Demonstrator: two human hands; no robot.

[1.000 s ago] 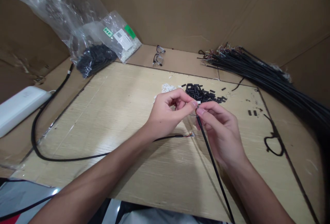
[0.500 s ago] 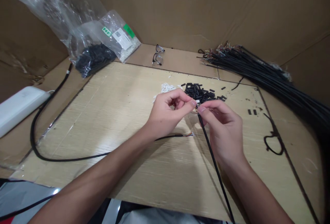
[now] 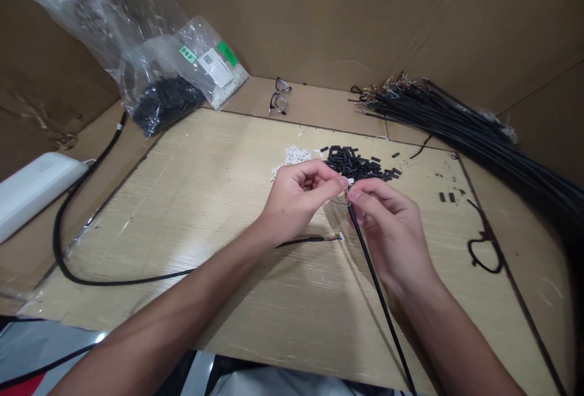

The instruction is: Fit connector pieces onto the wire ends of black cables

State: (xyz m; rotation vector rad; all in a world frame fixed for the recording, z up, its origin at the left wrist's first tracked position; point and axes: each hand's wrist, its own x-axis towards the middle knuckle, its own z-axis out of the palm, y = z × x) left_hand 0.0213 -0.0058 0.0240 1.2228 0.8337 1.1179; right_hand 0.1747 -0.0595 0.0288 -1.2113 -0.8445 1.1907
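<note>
My left hand (image 3: 303, 198) is closed in a pinch on a small white connector (image 3: 350, 181), whose edge shows between the fingertips. Close beside it, my right hand (image 3: 390, 219) pinches the thin coloured wires at the end of a black cable (image 3: 376, 280). The cable slants down to the front edge of the board. Some loose wires stick out left of the cable's end. Whether the wires sit inside the connector I cannot tell. Under my left forearm runs another black cable (image 3: 303, 241), ending in coloured wires and a white connector (image 3: 341, 236).
Behind my hands lie a pile of short black tubes (image 3: 353, 162) and a pile of white connectors (image 3: 296, 154). A bundle of black cables (image 3: 456, 119) is at right, plastic bags (image 3: 168, 101) at back left. Glasses (image 3: 279, 103) and a white box (image 3: 39, 189) also lie around.
My right hand has shifted slightly left and its fingers have moved at the wires, tipping the cable's end a little left. My left hand stays nearly still.
</note>
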